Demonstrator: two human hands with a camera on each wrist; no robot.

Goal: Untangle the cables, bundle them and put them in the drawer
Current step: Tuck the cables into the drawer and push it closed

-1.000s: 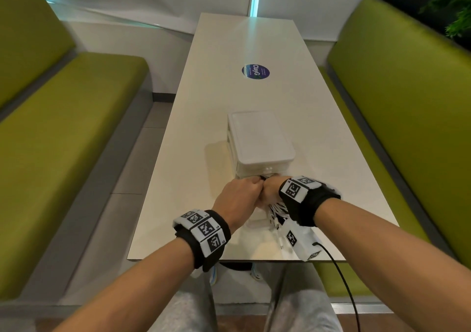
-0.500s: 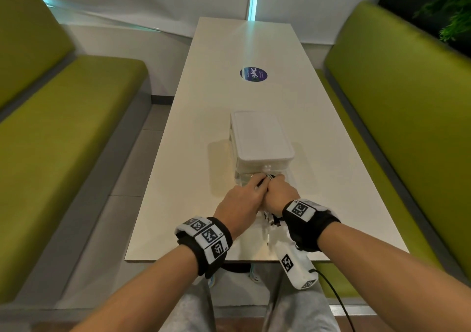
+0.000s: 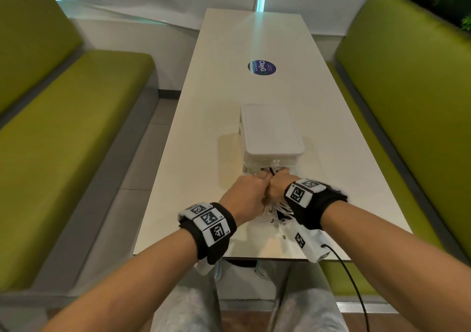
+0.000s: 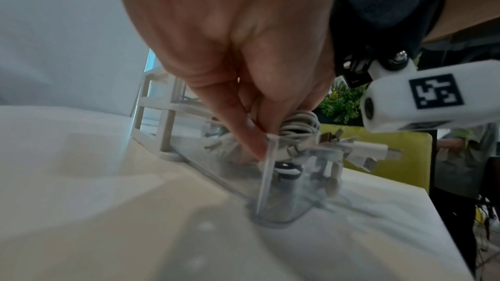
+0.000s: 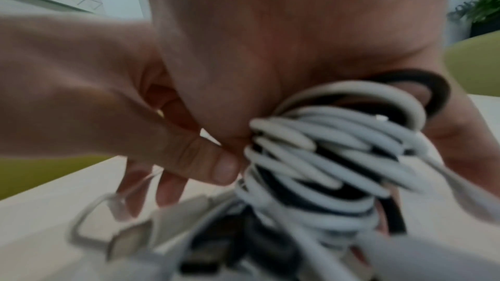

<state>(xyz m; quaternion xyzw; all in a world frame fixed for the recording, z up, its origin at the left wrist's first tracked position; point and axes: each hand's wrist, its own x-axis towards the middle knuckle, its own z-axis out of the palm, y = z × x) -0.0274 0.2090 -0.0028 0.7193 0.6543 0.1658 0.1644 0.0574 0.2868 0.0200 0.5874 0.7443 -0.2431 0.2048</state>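
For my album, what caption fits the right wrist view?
Right hand grips a coiled bundle of white and black cables over the table.

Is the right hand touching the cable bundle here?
Touching. The right wrist view shows the right hand with the coiled cable bundle pressed against its palm, its fingers curled behind the coils.

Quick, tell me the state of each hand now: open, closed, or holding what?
Left hand: closed, fingers pinching the clear drawer rim.
Right hand: closed, holding the cable bundle over the drawer.
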